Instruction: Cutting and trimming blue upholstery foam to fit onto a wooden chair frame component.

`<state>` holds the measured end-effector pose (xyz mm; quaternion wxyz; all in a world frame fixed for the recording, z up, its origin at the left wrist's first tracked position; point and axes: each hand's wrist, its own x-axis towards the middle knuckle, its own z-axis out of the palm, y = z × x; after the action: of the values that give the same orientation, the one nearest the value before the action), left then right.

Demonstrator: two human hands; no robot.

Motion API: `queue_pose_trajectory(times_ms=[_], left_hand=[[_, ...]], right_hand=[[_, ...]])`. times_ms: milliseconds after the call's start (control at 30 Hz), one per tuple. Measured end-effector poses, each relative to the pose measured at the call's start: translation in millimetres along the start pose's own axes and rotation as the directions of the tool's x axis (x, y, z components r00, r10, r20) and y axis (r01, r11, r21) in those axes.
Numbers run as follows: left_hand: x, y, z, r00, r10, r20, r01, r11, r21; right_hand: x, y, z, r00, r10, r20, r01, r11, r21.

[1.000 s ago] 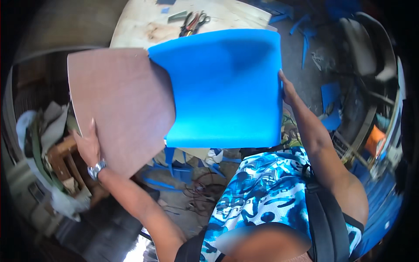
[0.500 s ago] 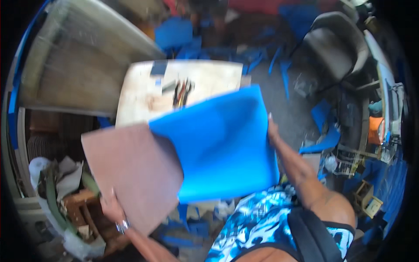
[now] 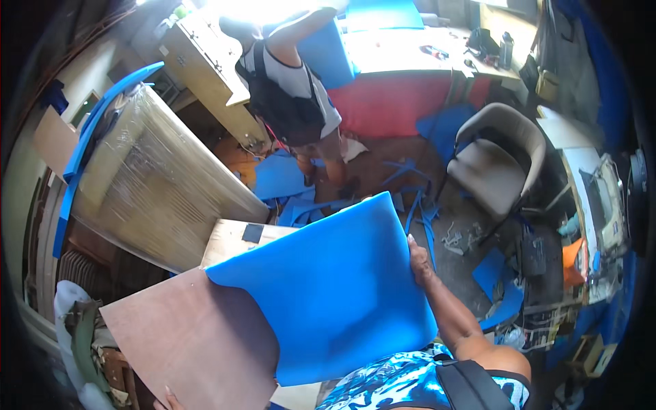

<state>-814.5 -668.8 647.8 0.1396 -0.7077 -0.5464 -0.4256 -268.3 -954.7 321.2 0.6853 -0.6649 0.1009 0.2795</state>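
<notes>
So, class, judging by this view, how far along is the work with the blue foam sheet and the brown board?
Done: the blue foam sheet lies partly over the brown board. In hand: the right hand holds its right edge; the left hand barely shows at the board's bottom edge. Left: the sheet is skewed, not squared.

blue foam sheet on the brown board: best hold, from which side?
Probably the right edge, from the right. The blue foam sheet is thin and lies flat on the brown board, so only its overhanging edges offer a pinch. The right hand already grips that edge, thumb on top.
</notes>
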Motion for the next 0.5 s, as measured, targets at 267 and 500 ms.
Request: queue_pose_trajectory(times_ms=[267,500], left_hand=[[-28,145,-26,0.946,0.181,-0.27,-0.104,0.955,0.278],[35,184,-59,0.859,0.191,-0.474,0.038,0.901,0.432]], right_hand=[[77,-129,-77,0.954,-0.298,-0.027,0.299,0.948,0.109],[108,-326,-69,0.711,-0.684,0.164,0.332,0.532,0.779]])
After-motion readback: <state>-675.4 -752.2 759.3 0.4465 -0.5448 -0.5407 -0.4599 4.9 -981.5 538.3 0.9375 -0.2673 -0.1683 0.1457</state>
